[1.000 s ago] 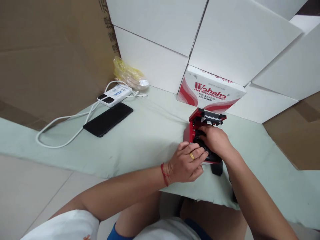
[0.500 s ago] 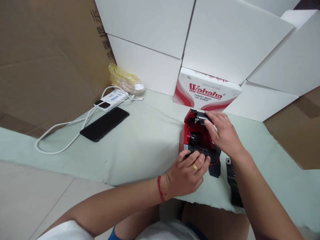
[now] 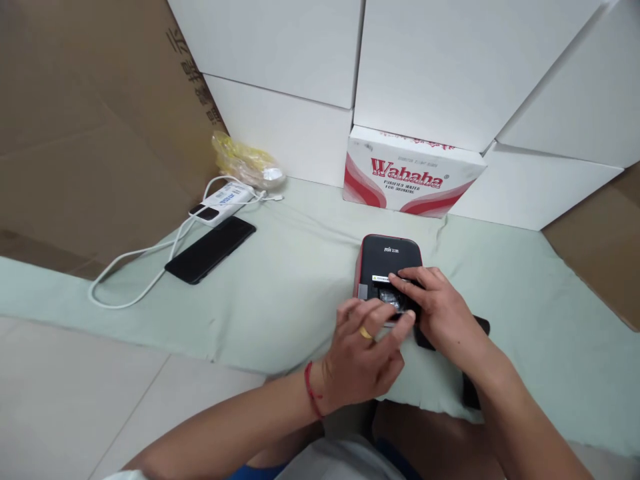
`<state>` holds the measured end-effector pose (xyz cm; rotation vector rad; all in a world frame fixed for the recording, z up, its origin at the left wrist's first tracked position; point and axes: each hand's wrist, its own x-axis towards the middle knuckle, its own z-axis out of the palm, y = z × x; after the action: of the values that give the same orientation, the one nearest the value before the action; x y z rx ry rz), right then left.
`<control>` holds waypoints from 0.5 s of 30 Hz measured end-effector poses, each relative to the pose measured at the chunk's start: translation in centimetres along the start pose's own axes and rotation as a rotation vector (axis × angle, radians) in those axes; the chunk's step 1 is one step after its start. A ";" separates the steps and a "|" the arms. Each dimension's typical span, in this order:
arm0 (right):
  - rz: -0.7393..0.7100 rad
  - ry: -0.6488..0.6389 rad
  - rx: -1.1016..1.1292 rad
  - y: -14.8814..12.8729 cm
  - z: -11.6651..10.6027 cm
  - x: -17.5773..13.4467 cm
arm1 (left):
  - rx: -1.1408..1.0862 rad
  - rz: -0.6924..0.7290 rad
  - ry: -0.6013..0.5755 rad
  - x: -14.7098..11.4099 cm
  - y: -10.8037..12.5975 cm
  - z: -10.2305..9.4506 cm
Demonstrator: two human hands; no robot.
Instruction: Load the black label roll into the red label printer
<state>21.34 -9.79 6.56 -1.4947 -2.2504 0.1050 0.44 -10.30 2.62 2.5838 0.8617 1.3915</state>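
Observation:
A small label printer (image 3: 393, 259) with a black top and red sides sits on the cloth-covered surface, its lid down. White lettering and a narrow white warning sticker mark the lid. My right hand (image 3: 443, 310) lies over the lid's right front part, fingers stretched out on it. At the front, my left hand (image 3: 367, 347), with a ring and a red wrist string, has its fingers bent over the edge. They grip a glossy black strip (image 3: 393, 299) in the front opening; the thumb is hidden. A flat black piece (image 3: 425, 338) is partly covered beneath my right hand.
A black phone (image 3: 213, 250), a white power bank (image 3: 225, 202) with a white cable (image 3: 125, 305) and a plastic bag (image 3: 245, 163) lie to the left. A Wahaha carton (image 3: 410, 177) stands behind, against white boxes (image 3: 280, 127). Another black item (image 3: 470, 393) is half hidden by my right forearm.
The printer's lid, raised before with its red inside showing, has come down shut. My right hand moved down and forward with it onto the lid. My left hand stays at the front edge.

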 end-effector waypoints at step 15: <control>-0.164 0.165 0.090 -4.3 0.2 -5.7 | -1.380 -0.675 -0.110 2.8 -9.6 3.2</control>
<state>19.36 -16.61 5.91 -1.2211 -2.1950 0.0311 -0.03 -0.26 -0.25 1.1467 0.3866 0.9930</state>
